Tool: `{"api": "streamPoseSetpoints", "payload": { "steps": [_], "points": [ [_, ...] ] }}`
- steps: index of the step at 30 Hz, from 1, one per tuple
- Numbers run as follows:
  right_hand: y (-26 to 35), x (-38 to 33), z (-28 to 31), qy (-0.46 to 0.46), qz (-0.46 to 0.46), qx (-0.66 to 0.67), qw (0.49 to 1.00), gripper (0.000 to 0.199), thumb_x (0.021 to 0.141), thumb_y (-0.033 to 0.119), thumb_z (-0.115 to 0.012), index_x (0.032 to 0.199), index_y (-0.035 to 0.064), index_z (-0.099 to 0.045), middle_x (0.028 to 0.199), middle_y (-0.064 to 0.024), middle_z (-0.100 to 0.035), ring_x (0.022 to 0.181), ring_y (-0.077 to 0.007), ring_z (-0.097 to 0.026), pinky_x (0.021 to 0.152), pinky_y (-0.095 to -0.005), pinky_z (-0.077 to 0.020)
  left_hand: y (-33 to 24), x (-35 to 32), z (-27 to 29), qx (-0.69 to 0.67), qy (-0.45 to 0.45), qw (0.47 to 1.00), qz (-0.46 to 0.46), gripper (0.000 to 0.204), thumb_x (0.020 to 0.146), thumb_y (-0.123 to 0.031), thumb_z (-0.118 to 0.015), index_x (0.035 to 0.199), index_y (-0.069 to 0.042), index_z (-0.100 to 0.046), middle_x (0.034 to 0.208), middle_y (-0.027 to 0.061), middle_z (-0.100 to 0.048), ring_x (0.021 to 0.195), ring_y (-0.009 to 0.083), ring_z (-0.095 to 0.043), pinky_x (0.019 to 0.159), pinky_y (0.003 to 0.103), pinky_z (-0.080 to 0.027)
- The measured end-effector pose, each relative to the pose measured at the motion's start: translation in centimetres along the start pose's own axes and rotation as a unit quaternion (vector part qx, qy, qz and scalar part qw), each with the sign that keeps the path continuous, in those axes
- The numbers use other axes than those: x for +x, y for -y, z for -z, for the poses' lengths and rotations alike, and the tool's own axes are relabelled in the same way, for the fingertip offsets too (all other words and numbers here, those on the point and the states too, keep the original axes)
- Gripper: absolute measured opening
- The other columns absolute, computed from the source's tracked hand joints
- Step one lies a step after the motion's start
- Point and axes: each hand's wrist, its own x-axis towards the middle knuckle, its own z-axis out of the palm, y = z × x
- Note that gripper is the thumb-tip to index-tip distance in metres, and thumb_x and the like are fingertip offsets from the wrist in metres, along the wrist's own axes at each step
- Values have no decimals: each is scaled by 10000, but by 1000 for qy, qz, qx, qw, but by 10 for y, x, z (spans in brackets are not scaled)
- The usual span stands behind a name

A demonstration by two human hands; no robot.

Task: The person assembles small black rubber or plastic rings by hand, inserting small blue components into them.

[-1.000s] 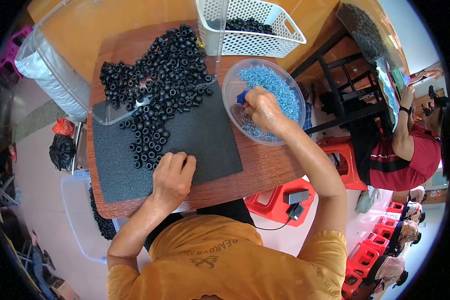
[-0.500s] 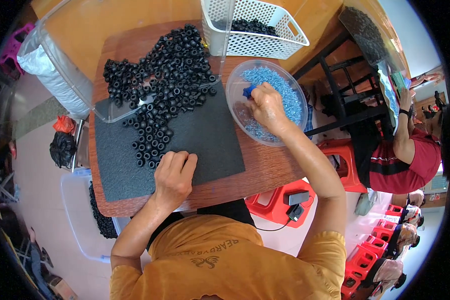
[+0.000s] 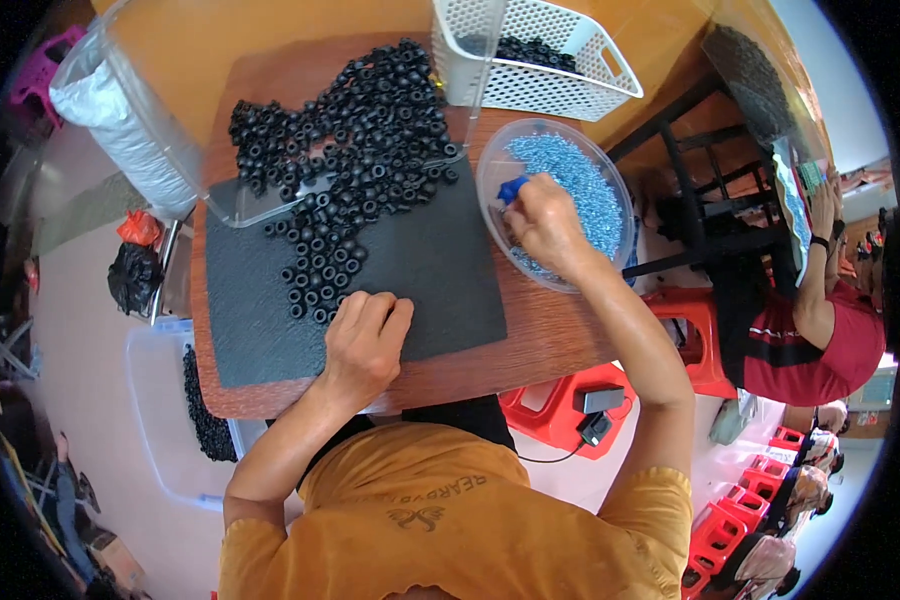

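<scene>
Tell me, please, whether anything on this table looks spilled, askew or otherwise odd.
Nothing looks damaged. The black rings lie in a loose heap spreading over the dark mat and bare wood, some strewn toward the left hand. The right hand is in the clear bowl of small blue pieces.

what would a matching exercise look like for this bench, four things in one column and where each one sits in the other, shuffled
Things:
1. small black rubber rings
2. white plastic lattice basket
3. left hand
4. right hand

Places:
A. over the clear round plastic bowl of small pale blue parts, pinching a blue piece
B. resting flat on the near edge of the dark grey textured mat
C. at the far right of the brown wooden table, with black parts inside
D. heaped on the far half of the mat and table

Pairs: 1-D, 2-C, 3-B, 4-A
</scene>
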Motion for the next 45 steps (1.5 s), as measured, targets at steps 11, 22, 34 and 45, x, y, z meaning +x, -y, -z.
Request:
{"api": "streamPoseSetpoints", "payload": {
  "steps": [11,22,34,45],
  "points": [
    [65,24,-11,4,55,105,993,194,658,14,-710,760,3,-545,747,-125,-555,695,-311,-536,570,-377,-417,-3,-5,2,34,-5,999,-11,252,627,-30,-592,875,18,-602,799,114,-551,649,250,-514,565,322,-435],
    [74,15,-17,31,59,120,990,208,605,-46,-690,728,6,-531,761,-132,-551,760,-336,-522,617,-403,-416,-2,-11,6,28,-6,1000,8,264,621,-21,-567,880,20,-601,804,115,-547,660,251,-511,575,322,-436],
    [81,12,-25,55,-12,171,984,186,657,-13,-701,714,-18,-524,720,-145,-521,668,-328,-527,565,-385,-416,1,-11,4,21,-21,1000,-7,240,628,-26,-565,862,27,-579,776,106,-494,666,219,-482,576,294,-418],
    [83,14,-24,26,-26,130,991,174,700,38,-667,680,-17,-503,716,-179,-531,721,-369,-504,607,-440,-409,1,-13,4,1,-23,1000,14,232,640,-8,-599,870,20,-602,791,107,-548,651,248,-515,564,326,-424]
  ]
}}
